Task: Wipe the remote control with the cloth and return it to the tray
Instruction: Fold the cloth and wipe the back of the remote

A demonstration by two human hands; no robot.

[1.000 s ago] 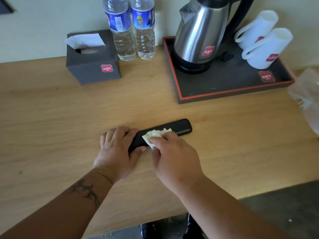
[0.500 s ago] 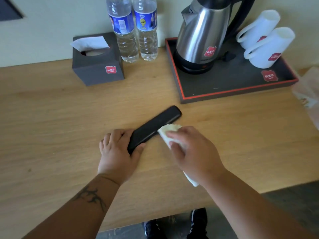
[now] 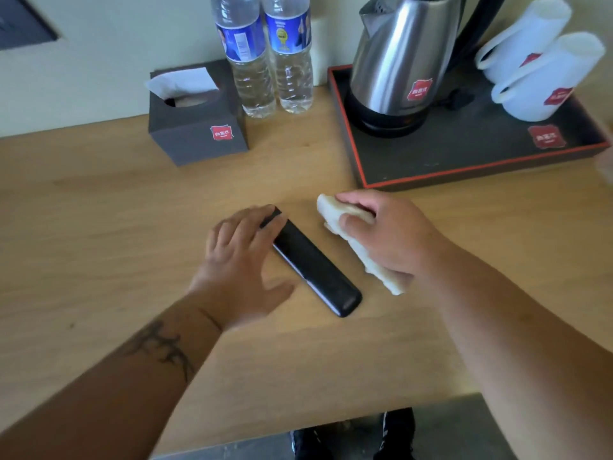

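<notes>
The black remote control [image 3: 315,270] lies flat on the wooden table, slanting from upper left to lower right. My left hand [image 3: 238,270] is spread over its far end, with the fingertips touching that end and the thumb apart from it. My right hand [image 3: 391,237] hovers just right of the remote, shut on a folded white cloth [image 3: 381,273] that hangs out below the palm. The cloth does not touch the remote. The dark tray [image 3: 447,161] with a red rim sits behind, at the upper right.
A steel kettle [image 3: 401,61] and two white mugs [image 3: 544,74] stand on the tray. Two water bottles [image 3: 265,54] and a grey tissue box [image 3: 195,127] line the wall at the back. The table's front edge [image 3: 298,429] runs just below my forearms.
The remote has swung round on the table, from pointing far-right to pointing near-right. My right hand lifted the cloth off it and moved right. My left hand opened out.
</notes>
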